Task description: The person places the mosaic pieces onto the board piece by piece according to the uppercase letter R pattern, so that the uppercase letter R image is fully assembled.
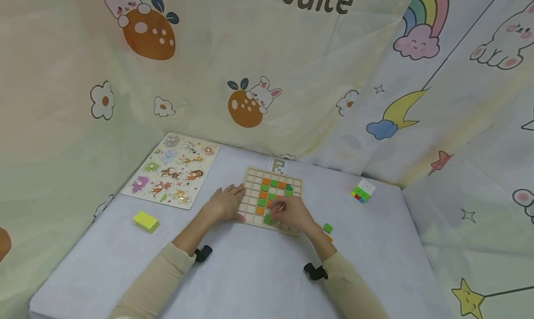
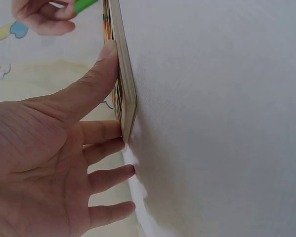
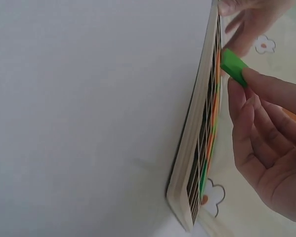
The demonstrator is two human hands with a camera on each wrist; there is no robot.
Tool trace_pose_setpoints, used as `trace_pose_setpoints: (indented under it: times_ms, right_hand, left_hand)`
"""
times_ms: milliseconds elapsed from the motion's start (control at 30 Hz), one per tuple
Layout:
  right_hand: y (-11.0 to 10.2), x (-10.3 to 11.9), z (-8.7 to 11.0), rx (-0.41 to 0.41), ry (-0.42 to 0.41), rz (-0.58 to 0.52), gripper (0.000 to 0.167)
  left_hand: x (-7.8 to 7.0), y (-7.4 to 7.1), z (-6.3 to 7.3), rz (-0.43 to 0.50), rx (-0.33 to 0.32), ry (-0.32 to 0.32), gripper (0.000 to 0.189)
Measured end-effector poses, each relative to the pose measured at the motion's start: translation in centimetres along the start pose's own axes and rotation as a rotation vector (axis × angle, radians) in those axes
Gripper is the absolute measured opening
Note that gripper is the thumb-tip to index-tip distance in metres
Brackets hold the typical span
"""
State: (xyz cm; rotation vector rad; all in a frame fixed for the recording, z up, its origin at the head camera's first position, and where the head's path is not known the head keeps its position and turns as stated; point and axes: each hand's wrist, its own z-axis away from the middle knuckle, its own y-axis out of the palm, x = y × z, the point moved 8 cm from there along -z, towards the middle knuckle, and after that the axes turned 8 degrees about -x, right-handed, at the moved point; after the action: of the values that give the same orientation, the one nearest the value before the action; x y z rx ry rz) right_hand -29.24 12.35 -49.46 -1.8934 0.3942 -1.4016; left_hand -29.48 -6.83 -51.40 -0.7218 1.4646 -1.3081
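Observation:
A wooden grid board (image 1: pixel 249 193) lies on the table, with green and orange square tiles (image 1: pixel 265 188) set in several of its cells. My left hand (image 1: pixel 225 203) rests against the board's left side. In the left wrist view its thumb (image 2: pixel 91 84) presses the board's edge, and the other fingers are extended, the nearest ones touching the edge by the corner. Over the near part of the board, my right hand (image 1: pixel 294 213) pinches a small green tile (image 3: pixel 232 66) between thumb and fingertips. That tile is tilted in the right wrist view.
Right of the board lie a loose green tile (image 1: pixel 328 228) and an orange one (image 1: pixel 329 238), partly behind the right forearm. A puzzle cube (image 1: pixel 363 190) stands farther right. An animal peg puzzle (image 1: pixel 170 170) and a yellow block (image 1: pixel 146 221) are on the left. A patterned card (image 1: pixel 278 165) lies behind the board.

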Motion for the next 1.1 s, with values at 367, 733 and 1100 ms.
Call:
trace_pose_setpoints:
  times_ms: [367,733,1100]
  right_hand:
    - [2.8,1.2,-1.5,0.044,0.019,0.011,0.015]
    - [3.1,1.8,-0.9,0.047,-0.025,0.057,0.018]
    - [-1.9,0.0,0.1,-0.062,-0.003,0.045,0.015]
  left_hand:
    - [-0.1,0.4,-0.2,0.011,0.012,-0.006,0.107]
    - [0.1,0.3,-0.2,-0.012,0.008,-0.016,0.107]
    - [0.0,0.2,-0.2,-0.008,0.022,-0.023,0.108]
